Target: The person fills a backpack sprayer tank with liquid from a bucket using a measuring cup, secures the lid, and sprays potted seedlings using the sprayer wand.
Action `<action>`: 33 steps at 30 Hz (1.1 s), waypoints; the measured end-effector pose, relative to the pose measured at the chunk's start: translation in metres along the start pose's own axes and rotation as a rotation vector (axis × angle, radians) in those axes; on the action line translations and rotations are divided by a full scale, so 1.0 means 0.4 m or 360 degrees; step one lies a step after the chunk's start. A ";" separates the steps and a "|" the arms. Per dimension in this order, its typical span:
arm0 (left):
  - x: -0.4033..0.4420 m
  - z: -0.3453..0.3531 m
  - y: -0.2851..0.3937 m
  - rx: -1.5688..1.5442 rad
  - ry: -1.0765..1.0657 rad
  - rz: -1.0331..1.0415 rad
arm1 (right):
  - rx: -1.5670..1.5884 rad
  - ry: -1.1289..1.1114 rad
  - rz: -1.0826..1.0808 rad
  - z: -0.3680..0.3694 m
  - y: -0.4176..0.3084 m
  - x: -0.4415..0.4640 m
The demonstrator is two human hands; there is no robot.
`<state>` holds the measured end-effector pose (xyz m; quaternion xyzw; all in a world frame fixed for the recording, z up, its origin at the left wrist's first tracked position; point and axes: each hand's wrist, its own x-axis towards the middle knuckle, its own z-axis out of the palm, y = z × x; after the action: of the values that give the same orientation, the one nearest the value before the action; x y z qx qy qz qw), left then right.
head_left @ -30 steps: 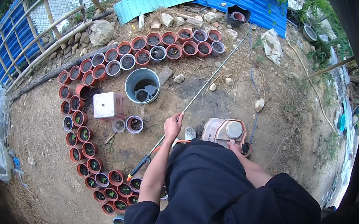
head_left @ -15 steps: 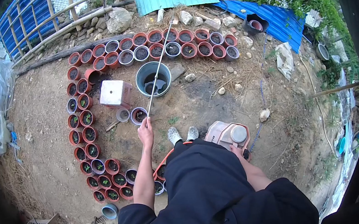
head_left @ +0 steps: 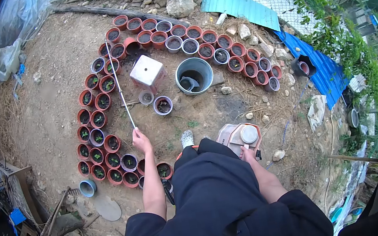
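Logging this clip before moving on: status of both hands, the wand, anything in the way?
Left hand grips thin wand. Right hand at sprayer tank, grip unclear. Wand angled toward pots; nothing visibly blocking it, stool to its right.

- Long thin pale rod (head_left: 122,94): smooth, metal-looking, with a slight sheen.
- Boxy pale-orange plastic tank (head_left: 231,137): smooth, seemingly translucent.
- Round whitish plastic lid (head_left: 249,134): smooth, matt.
- Round reddish-brown plastic pots (head_left: 165,177): smooth, dull.
- Round blue-grey plastic tub (head_left: 198,63): smooth walls.
- Square white-topped plastic stool (head_left: 143,75): smooth, matt.
- Dark cloth garment (head_left: 210,193): matt, softly creased.
- Corrugated turquoise sheet (head_left: 239,9): ridged, faintly glossy.
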<state>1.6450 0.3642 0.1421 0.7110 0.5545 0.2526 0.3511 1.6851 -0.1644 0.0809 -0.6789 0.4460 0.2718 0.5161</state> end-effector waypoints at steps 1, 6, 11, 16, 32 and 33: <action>0.002 -0.015 -0.013 -0.0004 0.0073 -0.0050 | -0.0043 -0.0026 -0.0017 0.014 -0.017 0.015; -0.037 -0.124 -0.032 0.0088 0.0238 -0.0246 | -0.0206 -0.0137 -0.0109 0.095 -0.162 0.028; -0.118 -0.177 -0.084 0.0101 0.0290 -0.0379 | -0.0500 -0.0249 -0.0351 0.169 -0.314 0.055; -0.223 -0.151 -0.091 -0.0034 0.0278 -0.0433 | -0.0843 -0.0491 -0.0498 0.233 -0.468 0.080; -0.443 0.022 0.131 -0.0442 0.0440 -0.0497 | -0.1855 -0.0858 -0.0714 0.205 -0.687 0.245; -0.444 0.013 0.138 -0.0381 0.0523 -0.0491 | -0.1881 -0.0881 -0.0701 0.202 -0.687 0.252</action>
<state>1.6369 0.1838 0.1871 0.5208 0.6722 0.3720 0.3723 1.9817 -0.1019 0.0972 -0.8268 -0.0737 0.5214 0.1975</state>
